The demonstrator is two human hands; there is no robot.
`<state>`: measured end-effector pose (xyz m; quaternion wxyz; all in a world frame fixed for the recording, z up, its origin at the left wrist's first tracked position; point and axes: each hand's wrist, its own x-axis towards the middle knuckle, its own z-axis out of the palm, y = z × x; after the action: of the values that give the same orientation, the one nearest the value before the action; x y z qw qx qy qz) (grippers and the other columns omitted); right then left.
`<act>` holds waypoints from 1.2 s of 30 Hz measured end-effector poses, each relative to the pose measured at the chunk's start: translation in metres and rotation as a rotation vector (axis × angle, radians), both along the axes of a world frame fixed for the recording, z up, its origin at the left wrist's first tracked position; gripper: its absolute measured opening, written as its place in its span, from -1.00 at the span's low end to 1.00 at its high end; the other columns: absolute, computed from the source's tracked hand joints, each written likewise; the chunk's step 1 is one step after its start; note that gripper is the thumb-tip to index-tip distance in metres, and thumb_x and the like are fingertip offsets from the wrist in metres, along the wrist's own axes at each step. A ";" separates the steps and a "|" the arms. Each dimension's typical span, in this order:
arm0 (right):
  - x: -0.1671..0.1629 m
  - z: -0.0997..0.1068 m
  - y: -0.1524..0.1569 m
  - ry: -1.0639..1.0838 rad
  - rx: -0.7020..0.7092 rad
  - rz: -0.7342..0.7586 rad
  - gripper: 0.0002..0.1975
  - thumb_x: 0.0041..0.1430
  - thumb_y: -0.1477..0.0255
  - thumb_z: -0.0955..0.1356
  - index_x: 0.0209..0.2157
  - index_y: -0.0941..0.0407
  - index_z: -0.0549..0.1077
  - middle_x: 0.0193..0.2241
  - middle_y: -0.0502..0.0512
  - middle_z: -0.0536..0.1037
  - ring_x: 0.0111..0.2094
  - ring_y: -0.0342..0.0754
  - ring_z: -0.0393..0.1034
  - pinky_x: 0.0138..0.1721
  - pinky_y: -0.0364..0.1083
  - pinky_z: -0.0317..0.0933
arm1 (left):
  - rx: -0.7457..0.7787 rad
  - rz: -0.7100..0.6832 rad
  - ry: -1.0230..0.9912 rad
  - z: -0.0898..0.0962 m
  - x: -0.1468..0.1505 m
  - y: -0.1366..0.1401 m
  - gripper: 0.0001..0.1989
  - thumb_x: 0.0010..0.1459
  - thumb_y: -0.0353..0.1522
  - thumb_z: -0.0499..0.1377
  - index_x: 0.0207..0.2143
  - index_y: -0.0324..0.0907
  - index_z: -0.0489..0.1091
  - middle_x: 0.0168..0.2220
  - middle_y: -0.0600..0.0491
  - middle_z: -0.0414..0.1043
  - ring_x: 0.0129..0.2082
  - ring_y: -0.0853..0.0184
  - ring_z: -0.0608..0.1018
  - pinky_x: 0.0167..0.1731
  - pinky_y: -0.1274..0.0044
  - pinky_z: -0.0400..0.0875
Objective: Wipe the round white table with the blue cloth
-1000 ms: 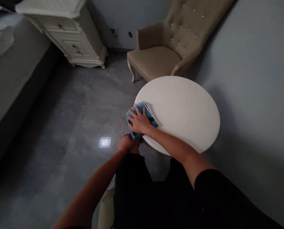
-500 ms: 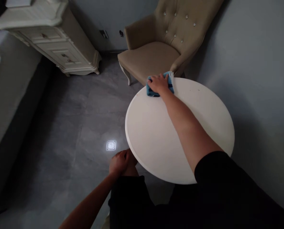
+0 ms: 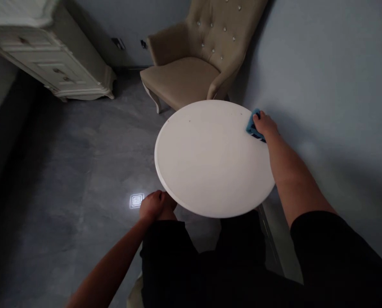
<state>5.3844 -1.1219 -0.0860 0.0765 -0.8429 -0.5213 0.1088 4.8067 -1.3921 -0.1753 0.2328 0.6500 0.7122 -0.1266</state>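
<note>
My right hand grips a folded blue cloth with dark and white stripes. It presses the cloth at the far right edge of the round white table, beside the wall. Part of the cloth is hidden under my fingers and wrist. Left of the table edge, my left hand rests on my bent knee, curled closed with no object showing in it. Some tiny dark specks dot the far part of the tabletop.
A tan tufted armchair stands just behind the table. The grey wall runs close along the right. A white cabinet stands at the far left, with a lit square on the grey floor.
My right hand has swept the cloth rightward, from the table's far left part to its far right edge. My left hand stays on the knee. The view has shifted to the right.
</note>
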 end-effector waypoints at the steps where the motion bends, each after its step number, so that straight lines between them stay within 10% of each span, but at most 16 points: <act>1: 0.009 0.002 -0.023 0.009 -0.007 -0.008 -0.23 0.64 -0.04 0.11 0.55 0.21 0.30 0.36 0.66 0.48 0.30 0.43 0.48 0.29 0.42 0.31 | 0.007 -0.001 0.000 0.001 0.001 -0.002 -0.50 0.57 -0.15 -0.08 -0.13 -0.11 0.63 -0.02 -0.16 0.73 -0.03 0.04 0.72 -0.10 0.36 0.48; 10: -0.005 -0.017 -0.246 -0.078 0.087 -0.017 -0.21 0.65 0.12 0.08 0.62 0.38 0.06 0.58 0.69 0.12 0.58 0.33 0.11 0.47 0.27 0.17 | 0.078 0.002 -0.058 -0.004 0.010 -0.016 -0.50 0.53 -0.15 -0.05 -0.07 -0.17 0.66 0.02 -0.27 0.71 0.00 -0.05 0.72 -0.02 0.28 0.55; 20: -0.158 -0.058 -0.420 -0.197 0.309 0.400 -0.36 0.49 0.20 0.22 0.44 0.13 0.50 0.58 0.31 0.28 0.66 0.49 -0.19 0.55 0.64 -0.24 | 0.101 -0.006 -0.116 0.000 0.016 -0.027 -0.48 0.56 -0.12 -0.05 0.01 -0.15 0.67 0.10 -0.27 0.70 0.03 -0.01 0.72 0.01 0.29 0.57; 27: -0.305 -0.032 -0.399 -0.110 0.191 0.819 -0.30 0.53 0.13 0.33 0.56 0.09 0.36 0.64 0.29 0.12 0.66 0.54 -0.19 0.57 0.64 -0.34 | 0.118 0.024 -0.125 -0.002 0.004 -0.032 -0.51 0.57 -0.15 -0.03 -0.01 -0.15 0.67 0.08 -0.23 0.71 0.04 0.05 0.72 0.03 0.35 0.55; 36: -0.442 -0.003 -0.228 0.028 0.109 1.081 -0.38 0.51 0.19 0.33 0.48 0.09 0.46 0.65 0.17 0.14 0.68 0.44 -0.25 0.62 0.58 -0.47 | 0.062 0.073 -0.145 0.001 -0.013 -0.031 -0.54 0.54 -0.10 0.08 0.09 -0.14 0.68 0.06 -0.25 0.72 0.04 0.03 0.74 -0.03 0.39 0.52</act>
<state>4.9428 -1.3496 -0.0892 0.0601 -0.4480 -0.8844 0.1164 4.7933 -1.4234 -0.1745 0.2683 0.6378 0.7203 -0.0485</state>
